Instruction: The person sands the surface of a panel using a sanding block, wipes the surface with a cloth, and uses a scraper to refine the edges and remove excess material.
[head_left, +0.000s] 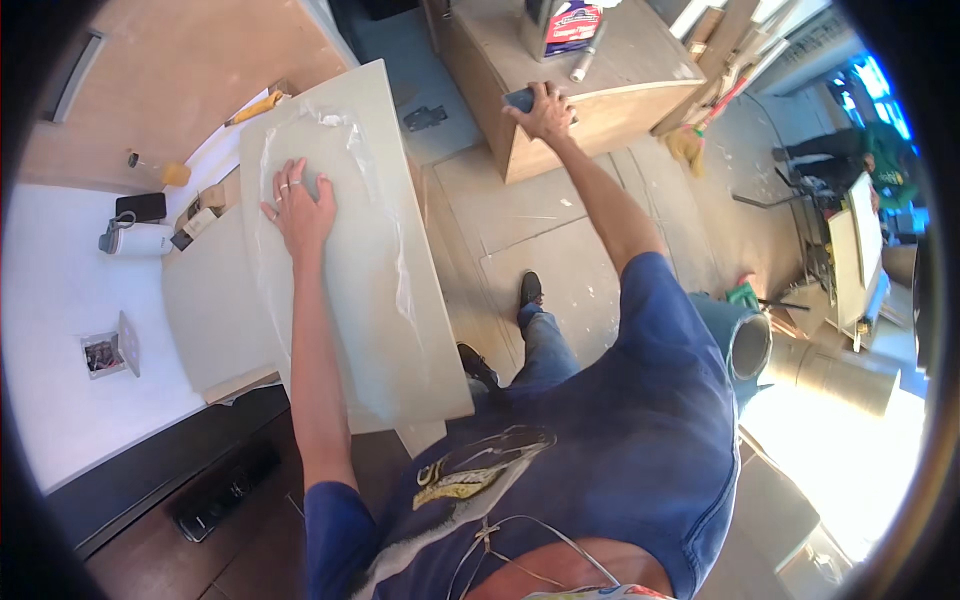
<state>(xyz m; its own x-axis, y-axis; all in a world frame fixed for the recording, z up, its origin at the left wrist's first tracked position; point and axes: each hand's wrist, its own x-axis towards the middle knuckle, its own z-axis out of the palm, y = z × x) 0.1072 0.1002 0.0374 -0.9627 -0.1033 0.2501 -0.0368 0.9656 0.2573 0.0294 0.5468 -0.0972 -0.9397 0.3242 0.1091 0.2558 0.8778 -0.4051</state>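
Observation:
My left hand [302,212] lies flat on a long pale board [365,290], fingers spread and a ring on one of them. Whitish, shiny streaks [402,275] run along the board around that hand. Out to the right, my right hand [546,116] is closed around a dark grey block [519,99] that looks like a sanding block. It is at the near left corner of a wooden cabinet's top [645,75]; whether the block touches the wood, I cannot tell. A metal can [562,32] and a whitish tube [585,66] are on that cabinet, just beyond my right hand.
Left of the board are a yellow-handled tool [258,107], a phone [140,207], a white bottle [138,240] and a jar [160,170]. A broom [690,145] leans beyond the cabinet. Another person [880,165] is at the far right, near a grey bin [735,340].

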